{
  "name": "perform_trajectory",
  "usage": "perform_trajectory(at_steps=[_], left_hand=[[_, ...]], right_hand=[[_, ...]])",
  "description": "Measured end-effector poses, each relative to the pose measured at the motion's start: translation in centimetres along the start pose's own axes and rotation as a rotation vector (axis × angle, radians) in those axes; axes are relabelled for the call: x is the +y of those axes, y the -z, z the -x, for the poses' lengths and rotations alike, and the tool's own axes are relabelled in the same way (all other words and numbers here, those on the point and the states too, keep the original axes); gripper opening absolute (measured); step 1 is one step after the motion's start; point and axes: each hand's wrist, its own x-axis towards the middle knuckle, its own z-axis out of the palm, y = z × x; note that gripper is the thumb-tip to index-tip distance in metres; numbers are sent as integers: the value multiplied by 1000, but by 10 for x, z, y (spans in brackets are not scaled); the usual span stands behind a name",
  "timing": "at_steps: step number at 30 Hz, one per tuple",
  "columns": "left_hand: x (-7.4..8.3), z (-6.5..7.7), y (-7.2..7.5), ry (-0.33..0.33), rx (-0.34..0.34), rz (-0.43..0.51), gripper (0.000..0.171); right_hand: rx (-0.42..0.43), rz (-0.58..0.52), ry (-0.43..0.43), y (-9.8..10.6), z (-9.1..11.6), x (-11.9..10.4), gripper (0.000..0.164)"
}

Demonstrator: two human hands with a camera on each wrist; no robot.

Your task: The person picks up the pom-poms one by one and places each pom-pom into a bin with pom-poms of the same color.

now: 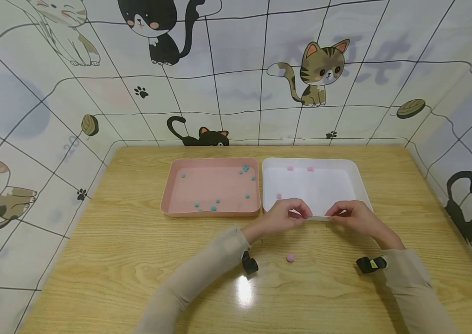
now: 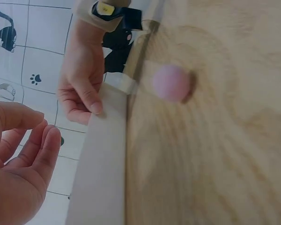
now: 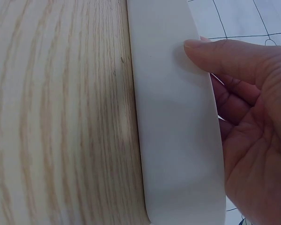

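A white tray [image 1: 311, 185] lies in front of both hands, with small pink clay pieces [image 1: 310, 169] inside. My right hand [image 1: 354, 217] pinches its near rim, thumb [image 3: 208, 55] on the outer wall and fingers behind it. Over the same rim, further left, is my left hand [image 1: 283, 215]. Its thumb and fingertips meet in the left wrist view, where no object shows between them. A round pink ball [image 1: 290, 258] rests on the table between the forearms, nearer me than the tray.
Left of the white tray stands a pink tray [image 1: 210, 214] holding several small blue-green balls and a blue-green cluster [image 1: 246, 168]. Both trays sit on a wooden table [image 1: 127, 260]. Cat-patterned walls enclose its back and sides. Each wrist wears a small black camera [image 1: 249, 263].
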Motion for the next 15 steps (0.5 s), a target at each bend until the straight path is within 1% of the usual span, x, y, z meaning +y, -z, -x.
perform_trajectory(at_steps=[3, 10, 12, 15], left_hand=[[-2, 5, -3, 24, -29, -13, 11], [-6, 17, -8, 51, -141, -85, 11], [-7, 20, -9, 60, -163, -78, 11], [-8, 24, -11, 64, -172, -71, 11]], right_hand=[[2, -6, 5, 0, 0, 0, 9], [2, 5, 25, -1, 0, 2, 12], [1, 8, 26, -1, 0, 2, 12], [-2, 7, 18, -1, 0, 2, 12]])
